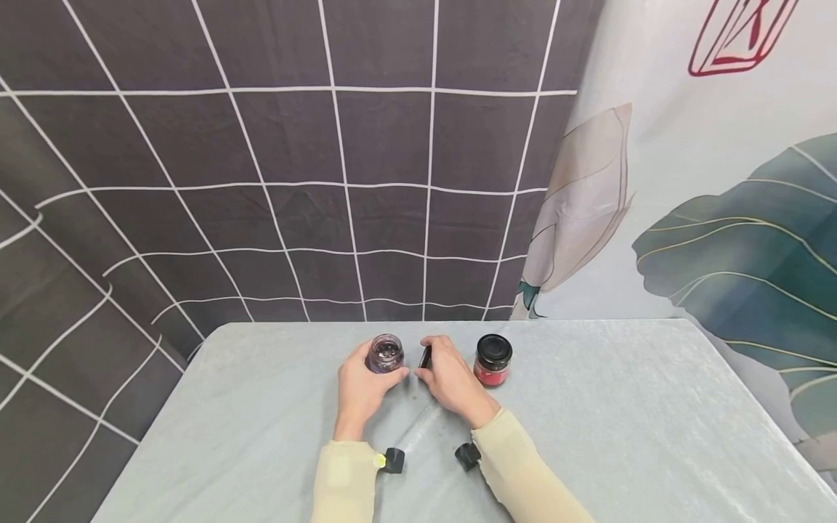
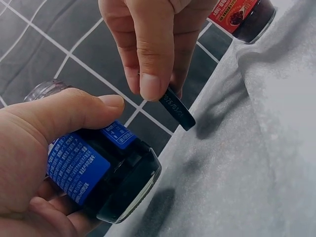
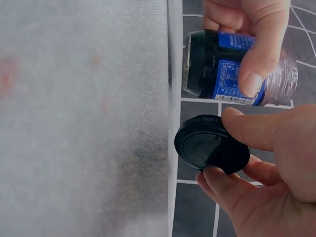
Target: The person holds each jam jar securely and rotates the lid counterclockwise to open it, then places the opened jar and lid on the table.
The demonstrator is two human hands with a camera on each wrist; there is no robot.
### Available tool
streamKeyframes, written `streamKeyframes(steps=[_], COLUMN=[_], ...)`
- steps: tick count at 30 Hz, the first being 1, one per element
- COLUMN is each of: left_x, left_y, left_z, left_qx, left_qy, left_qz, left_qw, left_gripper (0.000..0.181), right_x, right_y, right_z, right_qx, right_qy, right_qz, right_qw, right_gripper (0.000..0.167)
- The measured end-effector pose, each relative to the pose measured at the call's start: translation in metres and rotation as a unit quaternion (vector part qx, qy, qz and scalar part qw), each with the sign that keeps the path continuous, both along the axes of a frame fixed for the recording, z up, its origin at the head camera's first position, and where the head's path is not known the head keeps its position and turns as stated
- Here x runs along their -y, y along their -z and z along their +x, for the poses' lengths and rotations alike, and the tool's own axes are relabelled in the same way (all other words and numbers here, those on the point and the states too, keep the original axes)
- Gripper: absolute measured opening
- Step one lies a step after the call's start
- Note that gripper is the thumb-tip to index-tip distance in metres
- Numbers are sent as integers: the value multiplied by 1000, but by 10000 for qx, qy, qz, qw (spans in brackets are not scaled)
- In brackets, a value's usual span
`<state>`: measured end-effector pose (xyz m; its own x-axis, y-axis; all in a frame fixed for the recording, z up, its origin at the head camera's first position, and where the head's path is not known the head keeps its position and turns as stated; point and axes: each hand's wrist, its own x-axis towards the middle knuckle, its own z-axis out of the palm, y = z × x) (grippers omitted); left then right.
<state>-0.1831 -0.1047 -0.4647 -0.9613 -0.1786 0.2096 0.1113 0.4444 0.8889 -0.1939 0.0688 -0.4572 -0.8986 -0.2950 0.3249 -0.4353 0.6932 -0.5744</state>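
My left hand (image 1: 363, 388) grips a glass jar (image 1: 386, 354) with a blue label, its thumb across the label. The jar's mouth is uncovered and dark contents show inside. In the right wrist view the same jar (image 3: 228, 74) shows its clear threaded neck. My right hand (image 1: 451, 381) pinches a black round lid (image 3: 210, 145) between thumb and fingers, apart from the jar and to its right. Printed digits run along the edge of the lid (image 2: 177, 111) in the left wrist view.
A second jar (image 1: 493, 359) with a black lid and red label stands on the table just right of my right hand. The pale cloth-covered table (image 1: 628, 414) reaches back to a dark gridded curtain (image 1: 379, 145) and a leaf-patterned one (image 1: 739, 218).
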Motion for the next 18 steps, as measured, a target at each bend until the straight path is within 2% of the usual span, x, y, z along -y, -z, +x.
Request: streamKeyframes(steps=[7,18], left_x=[0,-1], left_y=[1,2], left_z=[-1,-1], left_qx=[38,19], left_qy=[-32,-41], left_qz=[-36,-20], left_qw=[10000,10000], left_gripper=[63,64], right_x=[-1,1], right_y=[2,1], right_z=[0,0], right_qx=[33,448], right_qy=[-49,27], right_qz=[50,125], right_qw=[10000,9989], right_gripper=[45,46])
